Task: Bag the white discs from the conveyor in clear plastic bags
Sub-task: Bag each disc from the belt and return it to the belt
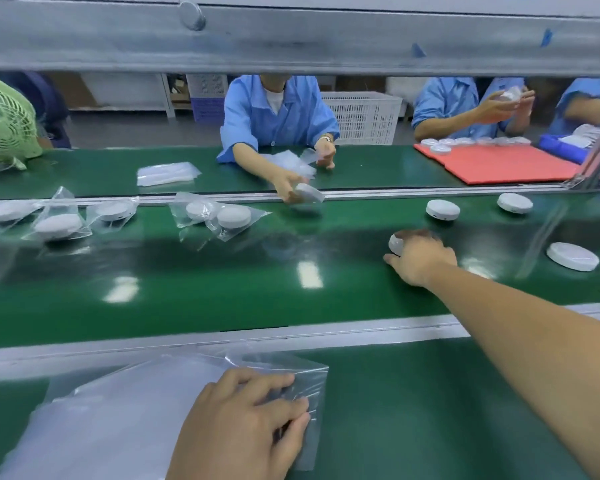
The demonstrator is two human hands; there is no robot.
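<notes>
Green belt (222, 289) runs wide and shiny across in front of us. Close to us lies our pile of clear bags (118, 410). Our left hand (243, 420) rests on top of the pile, its fingers pressing down and holding nothing. Our right hand (421, 259) is far out on the belt, curled round one white disc (395, 244) and holding it.

We think the disc could slip out, because our arm is stretched so far and the disc looks smooth. We also think two bags could come up stuck together, since they lie flat on each other.

We count four bare discs: the one we hold and three free discs (443, 209) to its right. We count five bagged discs (58, 226) on the left.
</notes>
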